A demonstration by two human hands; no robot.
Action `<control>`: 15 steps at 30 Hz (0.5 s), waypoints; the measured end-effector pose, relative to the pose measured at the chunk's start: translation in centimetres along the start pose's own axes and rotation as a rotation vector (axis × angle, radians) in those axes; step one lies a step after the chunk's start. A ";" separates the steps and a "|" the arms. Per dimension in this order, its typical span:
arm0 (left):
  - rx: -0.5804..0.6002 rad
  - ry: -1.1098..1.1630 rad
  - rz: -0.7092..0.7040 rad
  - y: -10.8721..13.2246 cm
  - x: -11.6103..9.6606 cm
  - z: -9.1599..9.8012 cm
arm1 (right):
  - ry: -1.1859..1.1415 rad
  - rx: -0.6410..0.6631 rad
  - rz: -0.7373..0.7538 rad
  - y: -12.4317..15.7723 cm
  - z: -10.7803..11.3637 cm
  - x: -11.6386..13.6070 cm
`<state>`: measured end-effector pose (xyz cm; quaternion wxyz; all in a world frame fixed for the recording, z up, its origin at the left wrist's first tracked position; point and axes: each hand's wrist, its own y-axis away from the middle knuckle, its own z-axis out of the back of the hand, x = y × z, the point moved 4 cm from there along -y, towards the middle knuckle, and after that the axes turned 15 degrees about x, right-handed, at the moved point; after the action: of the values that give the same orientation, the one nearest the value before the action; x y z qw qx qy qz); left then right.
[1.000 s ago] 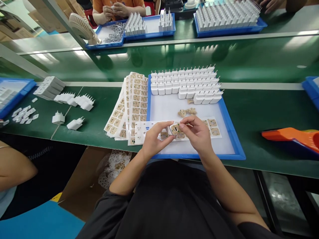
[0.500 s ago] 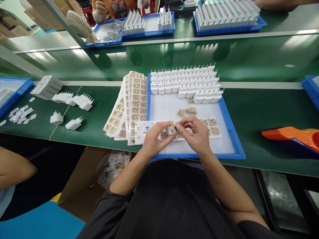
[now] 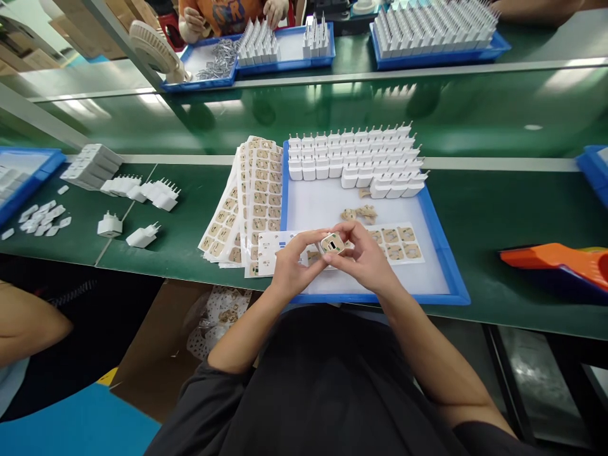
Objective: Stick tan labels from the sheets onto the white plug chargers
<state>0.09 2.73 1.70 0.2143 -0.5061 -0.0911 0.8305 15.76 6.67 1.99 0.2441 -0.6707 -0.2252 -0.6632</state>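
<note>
A white plug charger (image 3: 332, 243) with a tan sticker on its end face is held between both hands. My left hand (image 3: 295, 261) grips its left side with thumb and fingers. Closed on the right side is my right hand (image 3: 363, 256), its thumb at the lower edge. Beneath the hands lies a sheet of tan stickers (image 3: 403, 244) on the blue-rimmed tray (image 3: 446, 259). Rows of white chargers (image 3: 356, 158) stand prongs up at the tray's back. Crumpled tan scraps (image 3: 360, 214) rest in front of them.
Stacked sticker sheets (image 3: 247, 202) lie left of the tray. Farther left are loose chargers (image 3: 142, 235) and small white pieces (image 3: 45, 218). An orange object (image 3: 555, 256) sits at right. Across the partition, a person's hands are near more trays (image 3: 285, 60).
My right fingers have shifted from the sticker face to the charger's side and lower edge. The charger's stickered end now shows more fully. Across the bench, a person's hand has moved nearer the tray.
</note>
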 end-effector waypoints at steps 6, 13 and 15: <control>0.003 -0.087 -0.141 -0.3 -1.0 0.3 | -0.283 -0.106 0.013 -0.5 -1.3 -0.8; -0.073 0.039 -0.061 0.4 0.5 0.4 | -0.424 0.025 -0.004 -0.4 -1.1 -0.4; -0.076 0.070 -0.040 0.5 0.8 0.3 | -0.384 0.040 0.016 -0.3 -1.0 -0.4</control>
<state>-0.60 2.67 0.99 0.2144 -0.5406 -0.1252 0.8039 14.74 6.29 1.65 0.2149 -0.7819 -0.2754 -0.5164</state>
